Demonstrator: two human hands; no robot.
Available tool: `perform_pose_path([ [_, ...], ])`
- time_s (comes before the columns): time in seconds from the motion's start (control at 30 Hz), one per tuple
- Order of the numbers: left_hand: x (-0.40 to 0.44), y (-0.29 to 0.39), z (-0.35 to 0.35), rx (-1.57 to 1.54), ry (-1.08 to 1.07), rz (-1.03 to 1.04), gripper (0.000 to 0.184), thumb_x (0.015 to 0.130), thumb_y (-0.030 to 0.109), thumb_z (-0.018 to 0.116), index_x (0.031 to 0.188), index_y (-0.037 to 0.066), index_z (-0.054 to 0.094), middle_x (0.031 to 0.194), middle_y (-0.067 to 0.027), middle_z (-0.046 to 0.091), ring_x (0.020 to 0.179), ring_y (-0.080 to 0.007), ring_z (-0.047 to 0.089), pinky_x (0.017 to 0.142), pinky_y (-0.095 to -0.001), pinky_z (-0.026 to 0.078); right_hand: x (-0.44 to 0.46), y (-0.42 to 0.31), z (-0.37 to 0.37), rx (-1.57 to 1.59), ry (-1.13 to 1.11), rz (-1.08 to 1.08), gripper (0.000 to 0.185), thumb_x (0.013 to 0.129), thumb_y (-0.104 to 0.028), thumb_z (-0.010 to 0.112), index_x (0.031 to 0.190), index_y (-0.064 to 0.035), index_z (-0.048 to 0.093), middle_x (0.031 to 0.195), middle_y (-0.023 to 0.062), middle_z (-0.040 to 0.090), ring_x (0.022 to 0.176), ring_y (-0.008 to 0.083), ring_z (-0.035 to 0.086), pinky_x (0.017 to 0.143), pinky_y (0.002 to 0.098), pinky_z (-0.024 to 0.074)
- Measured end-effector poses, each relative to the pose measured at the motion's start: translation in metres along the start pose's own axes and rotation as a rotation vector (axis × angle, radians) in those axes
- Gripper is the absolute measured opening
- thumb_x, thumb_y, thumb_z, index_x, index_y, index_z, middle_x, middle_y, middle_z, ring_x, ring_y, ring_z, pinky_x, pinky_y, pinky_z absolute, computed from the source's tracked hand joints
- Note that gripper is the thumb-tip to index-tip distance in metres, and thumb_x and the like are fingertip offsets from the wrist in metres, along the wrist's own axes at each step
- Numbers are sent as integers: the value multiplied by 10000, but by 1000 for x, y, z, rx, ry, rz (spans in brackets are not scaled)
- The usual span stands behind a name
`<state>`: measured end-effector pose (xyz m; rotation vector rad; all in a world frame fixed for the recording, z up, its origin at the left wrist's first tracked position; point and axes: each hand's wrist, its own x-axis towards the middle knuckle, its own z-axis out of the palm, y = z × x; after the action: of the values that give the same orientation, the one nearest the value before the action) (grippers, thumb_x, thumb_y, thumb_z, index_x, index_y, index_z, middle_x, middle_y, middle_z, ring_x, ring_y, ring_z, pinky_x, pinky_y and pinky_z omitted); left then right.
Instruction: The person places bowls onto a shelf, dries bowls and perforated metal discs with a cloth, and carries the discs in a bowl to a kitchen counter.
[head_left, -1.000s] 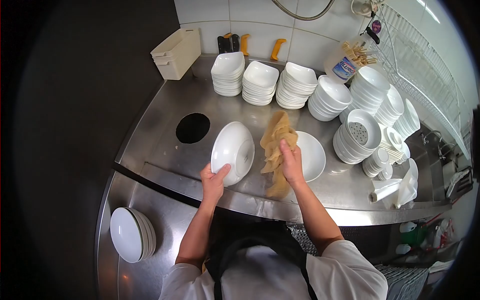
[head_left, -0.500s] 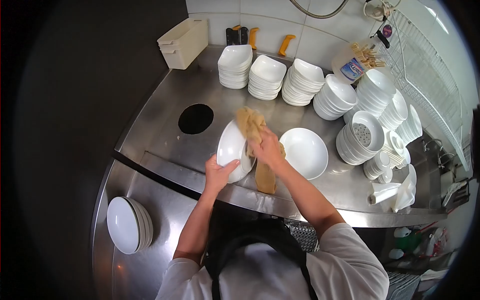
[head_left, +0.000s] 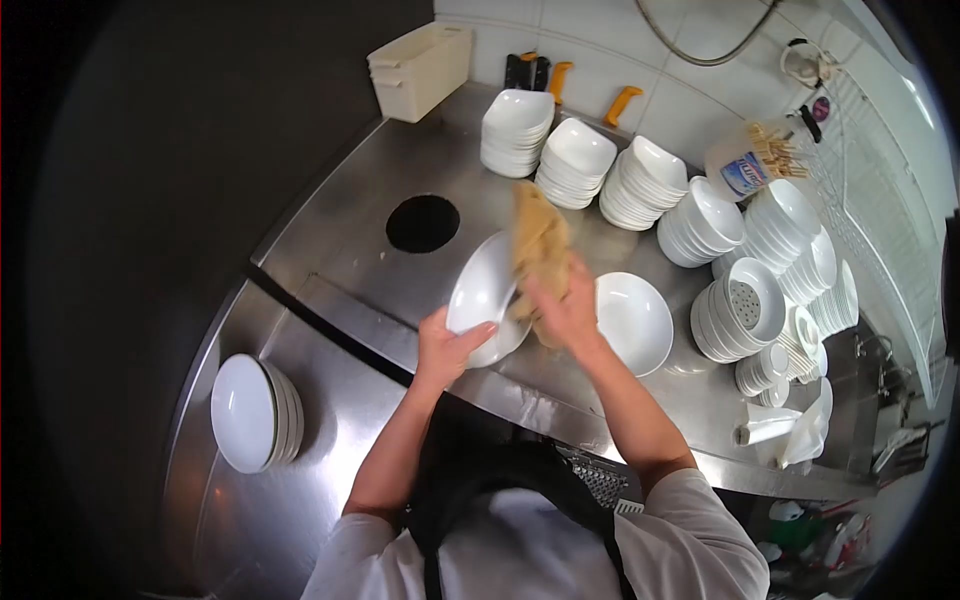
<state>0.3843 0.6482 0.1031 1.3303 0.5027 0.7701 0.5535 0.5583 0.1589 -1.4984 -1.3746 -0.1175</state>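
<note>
My left hand (head_left: pixel 450 346) grips the lower rim of a white bowl (head_left: pixel 482 285), its thumb lying over the inside edge. The bowl is tilted up on its side above the steel counter. In my right hand (head_left: pixel 566 305) is a tan cloth (head_left: pixel 540 236), bunched in the fingers and blurred by motion, at the bowl's right side. The cloth hides part of that rim. Just right of my right hand, another white bowl (head_left: pixel 636 325) rests upright on the counter.
Stacked square dishes (head_left: pixel 578 155) line the back, with round bowls (head_left: pixel 740 305) to the right. A round hole (head_left: pixel 423 224) opens in the counter (head_left: pixel 345 255). At lower left stands a bowl stack (head_left: pixel 245 412). A plastic bin (head_left: pixel 420 75) and orange-handled tools (head_left: pixel 622 105) are along the wall.
The camera view has shifted, moving the counter items rightward. My right hand has moved the cloth along the bowl's right side; my left hand keeps its grip.
</note>
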Motion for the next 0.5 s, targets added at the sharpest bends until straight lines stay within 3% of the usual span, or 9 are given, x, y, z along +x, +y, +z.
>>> perform_pose_path([
  [0.03,-7,0,4,-74,-17,6,319,818,53,754,1119,-11,673,1000,-59,722,886,-128,659,812,-307,534,0,-24,4,-28,-13,-219,263,816,-241,716,980,-36,701,992,136,693,860,324,686,743,386,529],
  [0.07,-13,0,9,94,86,334,292,841,35,730,1126,6,671,1005,-50,716,903,-128,658,829,-299,528,5,-39,6,-93,-60,-325,235,835,-233,692,973,-43,705,1014,151,683,880,321,674,763,377,523],
  [0.1,-16,-1,11,65,66,293,285,842,42,734,1119,7,673,1007,-50,715,911,-129,659,832,-297,526,10,-53,7,-162,-98,-433,211,854,-225,668,966,-51,709,1036,167,674,899,319,662,783,369,517],
  [0.17,-20,12,14,63,4,191,265,835,79,760,1078,4,686,972,-56,723,881,-127,671,800,-290,529,17,-53,7,-49,-110,-273,175,883,-216,635,932,-65,709,1048,172,670,906,302,653,795,362,514],
  [0.33,-46,66,32,376,46,326,180,801,127,801,864,-13,706,673,-83,699,571,-149,664,562,-293,519,30,60,22,946,-80,905,319,953,-349,549,994,-64,687,1041,130,701,885,276,683,803,416,553],
  [0.4,-45,63,28,574,-71,524,161,790,101,803,822,-8,689,676,-110,685,588,-192,681,565,-294,517,3,93,38,1391,-132,1006,431,968,-426,516,1099,-44,669,1041,121,706,883,286,689,814,434,567],
  [0.43,-41,61,27,671,-128,630,156,784,88,804,802,-6,680,678,-123,678,597,-214,689,566,-295,516,-13,52,43,1307,36,1017,459,983,-416,465,1221,-54,616,1061,123,697,881,279,684,843,426,570],
  [0.47,-36,58,35,634,-112,680,165,771,114,799,769,17,666,658,-140,644,593,-300,667,546,-338,508,-50,93,82,1894,52,947,410,1000,-353,453,1241,-63,614,1121,123,686,949,276,676,881,423,558],
  [0.5,-28,51,35,702,-87,728,169,775,126,794,765,20,663,654,-133,642,591,-304,661,544,-349,506,-70,71,98,1649,172,936,409,1011,-348,444,1266,-66,597,1161,125,672,1001,273,662,913,419,543],
])
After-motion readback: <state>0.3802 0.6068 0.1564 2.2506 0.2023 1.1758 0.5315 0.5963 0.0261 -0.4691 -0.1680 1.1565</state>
